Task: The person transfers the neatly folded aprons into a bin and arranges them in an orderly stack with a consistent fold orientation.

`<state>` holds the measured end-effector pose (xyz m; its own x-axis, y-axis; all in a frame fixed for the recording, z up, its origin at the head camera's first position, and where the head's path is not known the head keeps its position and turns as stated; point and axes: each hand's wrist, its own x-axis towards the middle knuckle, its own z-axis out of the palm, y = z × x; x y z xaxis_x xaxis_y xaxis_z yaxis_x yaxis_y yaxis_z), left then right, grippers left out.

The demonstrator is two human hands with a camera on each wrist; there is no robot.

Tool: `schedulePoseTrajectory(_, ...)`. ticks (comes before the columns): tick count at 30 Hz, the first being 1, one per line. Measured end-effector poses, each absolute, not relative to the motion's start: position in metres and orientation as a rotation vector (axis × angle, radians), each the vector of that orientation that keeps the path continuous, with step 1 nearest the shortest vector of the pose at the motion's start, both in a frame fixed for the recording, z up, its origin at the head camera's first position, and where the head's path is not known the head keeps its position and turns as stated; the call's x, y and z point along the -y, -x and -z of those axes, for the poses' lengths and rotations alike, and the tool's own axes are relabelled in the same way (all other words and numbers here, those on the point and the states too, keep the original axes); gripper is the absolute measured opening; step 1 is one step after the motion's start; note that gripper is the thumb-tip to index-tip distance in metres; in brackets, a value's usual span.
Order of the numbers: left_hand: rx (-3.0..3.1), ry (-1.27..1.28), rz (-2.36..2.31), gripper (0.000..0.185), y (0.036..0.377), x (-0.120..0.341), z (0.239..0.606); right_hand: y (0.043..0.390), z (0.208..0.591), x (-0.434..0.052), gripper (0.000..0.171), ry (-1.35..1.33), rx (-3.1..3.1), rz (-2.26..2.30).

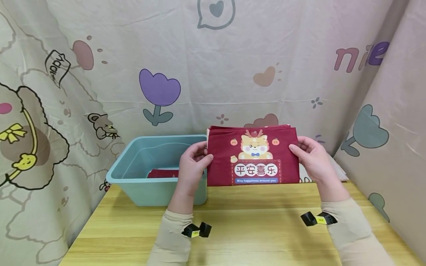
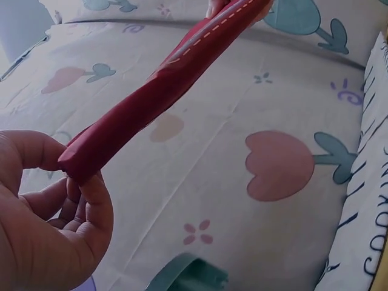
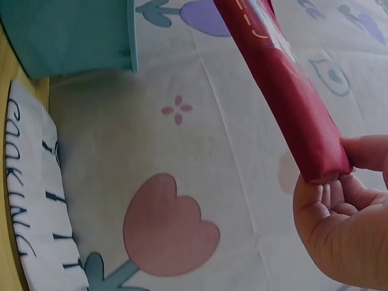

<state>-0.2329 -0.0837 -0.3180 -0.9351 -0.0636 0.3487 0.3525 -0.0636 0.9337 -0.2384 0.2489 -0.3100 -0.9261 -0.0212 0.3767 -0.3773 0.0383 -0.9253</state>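
A pale curtain [image 1: 219, 55] is seen across the head view's background, printed with a purple tulip [image 1: 160, 89] left of centre; a wood-grained table [image 1: 256, 229] is shown below; white cloth [image 1: 337, 171] is partly hidden at right.

Head view: folded dark-red cloth with cartoon print [image 1: 253, 157] hides some fingertips of left hand [image 1: 193, 162] and right hand [image 1: 313, 157]. Pale-teal plastic tub [image 1: 166, 193] partly covered by left hand; its front wall masks the lower part of a dark-red piece [image 1: 163, 173], identity unclear. White cloth with black lettering [image 1: 337, 170] mostly hidden. Yellow wrist labels [image 1: 195, 233] [image 1: 321, 220] too small to read. Right wrist view crops tub.
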Motion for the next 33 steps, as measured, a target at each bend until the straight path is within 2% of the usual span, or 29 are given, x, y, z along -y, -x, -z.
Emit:
schedulePoseTrajectory(21, 2.027, 0.160, 1.994, 0.041, 0.242, 0.137, 0.313, 0.261, 0.317, -0.194, 0.013, -0.457, 1.972, -2.163)
schedulePoseTrajectory(29, 2.053, 0.109, 1.926, 0.038, 0.248, 0.153, 0.307, 0.268, 0.315, -0.175, 0.028, -0.436, 2.029, -2.168)
schedulePoseTrajectory(33, 2.089, 0.058, 1.887, 0.039, 0.252, 0.162, 0.303, 0.271, 0.313, -0.165, 0.030, -0.443, 2.047, -2.166)
